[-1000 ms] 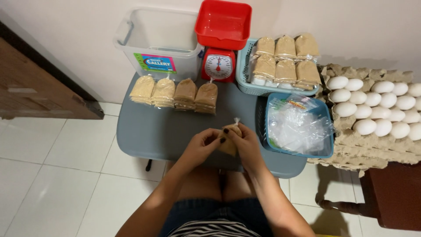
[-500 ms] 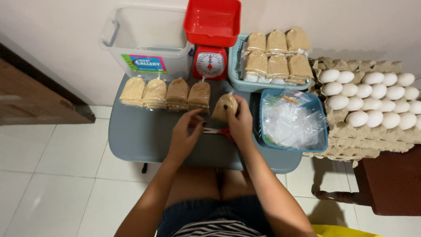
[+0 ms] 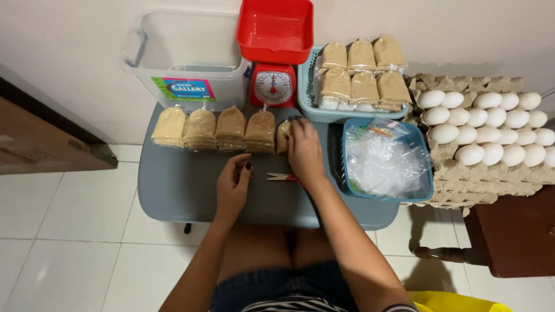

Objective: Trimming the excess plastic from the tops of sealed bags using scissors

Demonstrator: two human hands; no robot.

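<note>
Left to right: clear plastic bin stood empty at the back left of the grey table. In front of it, a row of four filled brown-powder bags lay side by side, knotted necks toward the wall. Left hand rested on the tabletop, fingers loosely curled, nothing in it. Red-handled scissors lay just right of it, long axis left-right, handles under the right wrist, blades pointing at the left hand. Right hand was closed around a fifth bag, pressed against the end of the row; bag mostly hidden, its long axis appeared to run toward the wall like the others. Red kitchen scale stood behind, tray empty. Teal basket held six more finished bags, blue basket a heap of empty clear bags, egg trays far right. Judgement: ten packed, eleventh going down, plenty of empties left, bin empty.
</note>
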